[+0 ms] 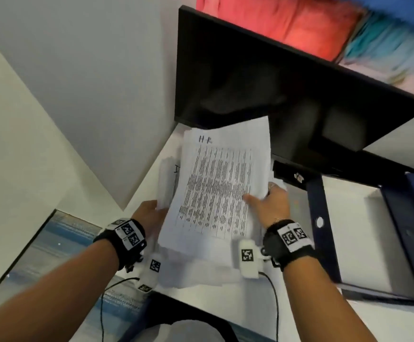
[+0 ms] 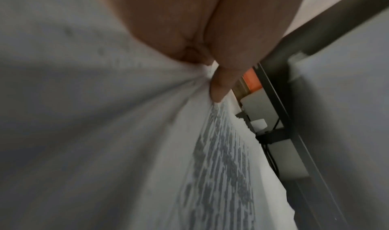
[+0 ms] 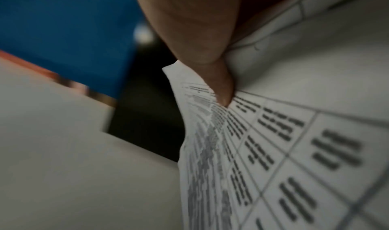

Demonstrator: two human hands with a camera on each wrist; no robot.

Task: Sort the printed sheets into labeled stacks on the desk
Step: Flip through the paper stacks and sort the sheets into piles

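Observation:
A bundle of printed sheets [image 1: 215,183] with a table of text and a handwritten "H-R" mark at its top is held above the white desk [image 1: 201,299]. My left hand [image 1: 151,215] grips its left edge; in the left wrist view the thumb [image 2: 221,84] presses on the paper [image 2: 221,167]. My right hand [image 1: 270,203] pinches the right edge, thumb on top; the right wrist view shows that thumb [image 3: 219,84] on the printed table [image 3: 273,150]. Another stack [image 1: 171,178] with a handwritten mark lies under the bundle on the left. More sheets [image 1: 201,275] lie beneath, near the desk's front edge.
A black monitor [image 1: 275,90] stands just behind the sheets. A dark blue tray or binder [image 1: 403,238] sits to the right on the desk. White walls form a corner on the left. Cables run from both wrist cameras down over the desk's front edge.

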